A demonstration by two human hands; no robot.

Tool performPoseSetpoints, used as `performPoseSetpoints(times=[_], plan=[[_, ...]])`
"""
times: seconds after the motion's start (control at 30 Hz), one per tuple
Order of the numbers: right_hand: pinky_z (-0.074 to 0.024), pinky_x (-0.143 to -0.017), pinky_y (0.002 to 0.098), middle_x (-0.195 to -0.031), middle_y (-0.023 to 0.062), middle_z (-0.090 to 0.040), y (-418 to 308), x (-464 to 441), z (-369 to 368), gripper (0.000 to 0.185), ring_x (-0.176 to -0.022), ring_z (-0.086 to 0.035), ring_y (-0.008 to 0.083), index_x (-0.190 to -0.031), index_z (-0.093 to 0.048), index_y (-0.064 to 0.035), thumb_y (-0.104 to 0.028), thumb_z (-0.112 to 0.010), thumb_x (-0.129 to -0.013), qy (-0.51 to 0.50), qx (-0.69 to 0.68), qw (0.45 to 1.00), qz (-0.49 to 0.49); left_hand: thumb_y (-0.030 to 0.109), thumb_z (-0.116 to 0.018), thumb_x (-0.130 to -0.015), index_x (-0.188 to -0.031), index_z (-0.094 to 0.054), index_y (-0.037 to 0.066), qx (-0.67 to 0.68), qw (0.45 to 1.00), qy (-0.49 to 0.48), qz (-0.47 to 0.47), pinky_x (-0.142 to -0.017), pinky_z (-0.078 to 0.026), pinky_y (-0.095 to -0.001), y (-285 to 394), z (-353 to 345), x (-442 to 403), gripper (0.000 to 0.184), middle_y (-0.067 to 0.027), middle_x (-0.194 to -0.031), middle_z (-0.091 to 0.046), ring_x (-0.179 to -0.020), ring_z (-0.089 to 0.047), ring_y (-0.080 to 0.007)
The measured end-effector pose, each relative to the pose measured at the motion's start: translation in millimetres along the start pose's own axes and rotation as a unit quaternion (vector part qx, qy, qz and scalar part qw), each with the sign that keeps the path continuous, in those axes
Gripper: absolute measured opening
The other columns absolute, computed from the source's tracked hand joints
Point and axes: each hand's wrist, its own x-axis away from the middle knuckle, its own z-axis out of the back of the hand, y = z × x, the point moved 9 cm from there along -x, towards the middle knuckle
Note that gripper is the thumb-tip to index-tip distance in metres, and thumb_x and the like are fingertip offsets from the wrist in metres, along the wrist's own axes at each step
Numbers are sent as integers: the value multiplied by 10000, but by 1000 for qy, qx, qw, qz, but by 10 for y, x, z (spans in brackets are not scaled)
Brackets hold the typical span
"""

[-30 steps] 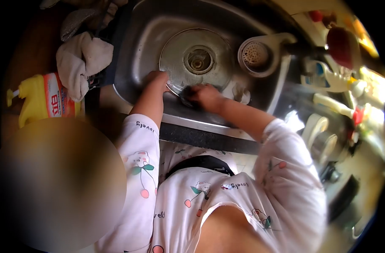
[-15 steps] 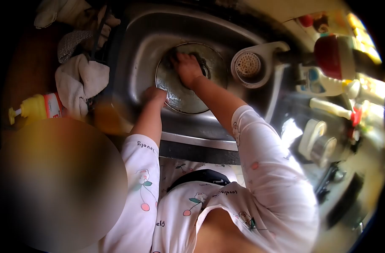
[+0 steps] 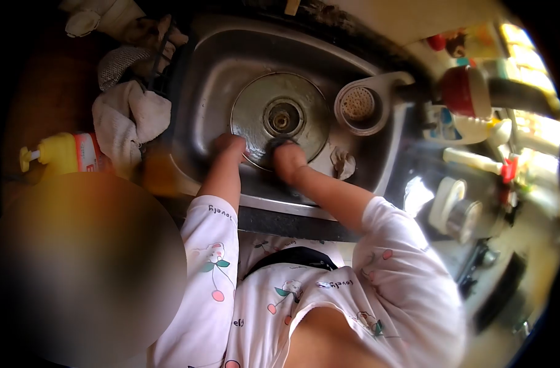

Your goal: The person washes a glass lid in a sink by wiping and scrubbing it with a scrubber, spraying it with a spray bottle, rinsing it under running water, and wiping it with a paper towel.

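Observation:
A round glass pot lid (image 3: 249, 110) with a metal rim lies in the steel sink (image 3: 201, 86), its central round fitting showing. At the lid's left near edge, my left hand (image 3: 230, 147) grips the rim; its fingertips are partly hidden. Over the near part of the lid, my right hand (image 3: 290, 162) is closed around a dark scouring pad (image 3: 279, 143), pressed to the glass. The wet surface near the left hand shines.
A round strainer cup (image 3: 358, 104) sits at the sink's right, with a crumpled pale scrap (image 3: 342, 163) below it. Cloths (image 3: 130, 113) and a yellow pump bottle (image 3: 59, 153) are on the left. A red-and-white object (image 3: 467, 92) and containers (image 3: 448, 205) stand on the right.
My right hand has moved from the lid's middle down to its near edge, uncovering the central fitting. The left hand stays at the rim. The pale scrap has come into view.

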Motion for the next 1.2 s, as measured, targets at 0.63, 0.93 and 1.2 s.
performPoseSetpoints(times=[0.63, 0.93, 1.2], plan=[[-431, -800, 410, -1007, 115, -540, 529, 559, 218, 304, -995, -516, 283, -1074, -609, -165, -155, -501, -790, 117, -101, 988, 21, 120, -524, -859, -1069, -521, 9, 44, 998, 13, -40, -602, -554, -387, 258, 9, 338, 237, -152, -959, -597, -795, -628, -285], [-402, -903, 429, -1206, 173, -486, 1018, 1480, 640, 461, -1106, -474, 336, -1175, -545, -142, -182, -645, -727, 228, -252, 937, -75, 49, -441, -903, -847, -531, 5, 298, 900, 41, -316, -473, -424, -253, 850, 276, 1110, 114, -50, -708, -569, -537, -525, -124], [-438, -790, 297, -982, 182, -602, 2168, 2619, 1542, 688, -900, -576, 212, -1225, -403, 98, -353, -666, -778, 595, -532, 547, -252, 129, -438, -931, -968, -528, -26, 179, 834, 188, -487, -622, -476, -251, 1180, 1156, 2516, 183, -79, -837, -613, -702, -602, -143]])
